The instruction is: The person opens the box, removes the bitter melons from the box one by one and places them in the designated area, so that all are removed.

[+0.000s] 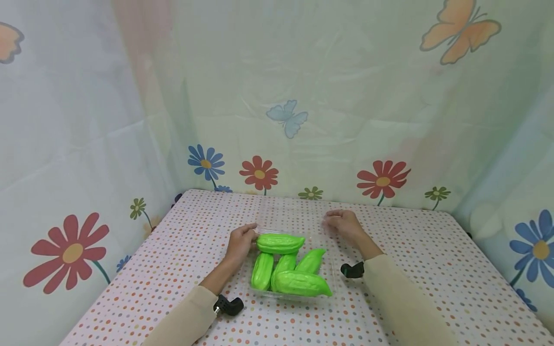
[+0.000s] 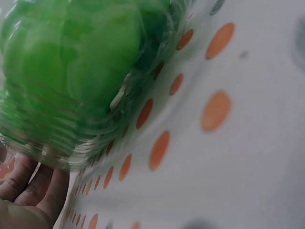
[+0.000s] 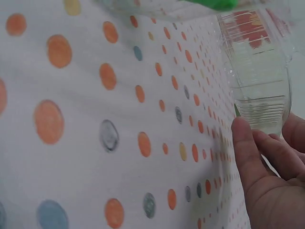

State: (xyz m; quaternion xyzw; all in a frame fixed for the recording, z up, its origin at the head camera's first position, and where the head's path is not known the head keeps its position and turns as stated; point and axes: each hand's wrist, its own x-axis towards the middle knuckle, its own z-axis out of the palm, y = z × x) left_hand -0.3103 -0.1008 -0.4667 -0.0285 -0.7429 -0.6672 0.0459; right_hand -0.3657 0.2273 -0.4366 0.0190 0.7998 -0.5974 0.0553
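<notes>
At the rear left edge of the clear plastic tray (image 1: 270, 293), the left hand (image 1: 240, 245) is holding the rim with its fingers. Toward the far right, the right hand (image 3: 274, 179) is pinching the edge of the transparent lid (image 3: 262, 81) between thumb and fingers. Inside the tray five ridged green gourds (image 1: 303, 283) are lying, the rearmost crosswise. Beyond them the lid is spreading open over the dotted desk (image 1: 298, 331), before the flowered curtain (image 1: 329, 154). Lid-handling seems to be the step; folding it over would be calling for a steady left hold and a forward right-hand swing clearing the gourds.
</notes>
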